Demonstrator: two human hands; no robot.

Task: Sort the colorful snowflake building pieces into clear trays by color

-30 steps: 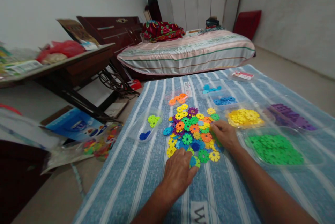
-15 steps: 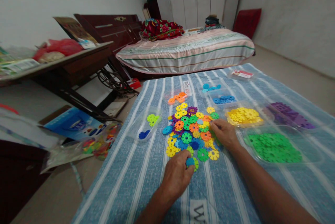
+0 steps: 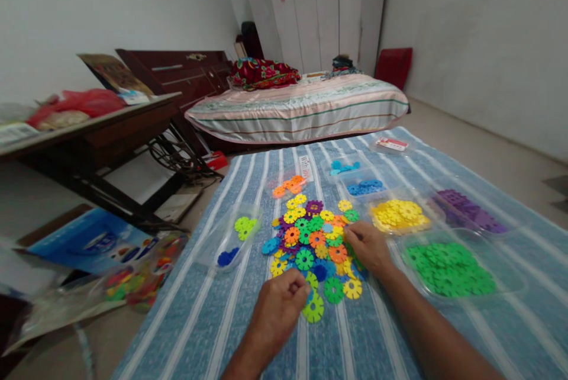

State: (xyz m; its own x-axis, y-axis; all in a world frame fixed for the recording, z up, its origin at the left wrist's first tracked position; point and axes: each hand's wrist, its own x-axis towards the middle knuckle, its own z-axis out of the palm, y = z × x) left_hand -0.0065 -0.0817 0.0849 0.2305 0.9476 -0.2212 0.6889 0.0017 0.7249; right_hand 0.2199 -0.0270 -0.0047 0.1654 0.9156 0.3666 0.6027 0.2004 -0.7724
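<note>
A mixed pile of notched plastic discs (image 3: 316, 239) in yellow, orange, green, blue and purple lies on the striped cloth. My left hand (image 3: 280, 302) is closed at the pile's near left edge, with a sliver of blue disc showing by its fingertips. Just right of it lie a lime-green disc (image 3: 314, 307) and a green disc (image 3: 333, 290). At the right side of the pile, my right hand (image 3: 369, 248) has its fingers curled down and together; what they hold, if anything, is hidden.
To the right stand clear boxes of green discs (image 3: 450, 267), yellow discs (image 3: 399, 215) and purple discs (image 3: 469, 209). Farther back are blue discs (image 3: 366, 187) and orange discs (image 3: 289, 186). A clear box (image 3: 208, 250) at left holds lime and dark blue discs.
The camera view has shifted, moving the scene lower and left. My left hand has turned, so less of the blue disc shows. My right hand stays at the pile's right side.
</note>
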